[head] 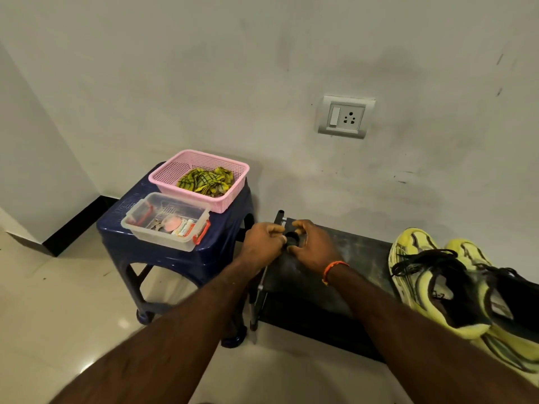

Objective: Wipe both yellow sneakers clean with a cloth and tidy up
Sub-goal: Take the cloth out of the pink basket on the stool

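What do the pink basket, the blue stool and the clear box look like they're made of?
Pink basket: seemingly matte moulded plastic, its walls a fine perforated mesh. Blue stool: likely glossy moulded plastic, with soft highlights and one-piece legs. Clear box: transparent plastic, since the contents show through; its red clips also look plastic.

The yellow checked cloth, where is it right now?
The yellow checked cloth lies in the pink basket on the blue stool, left of both hands, against the wall.
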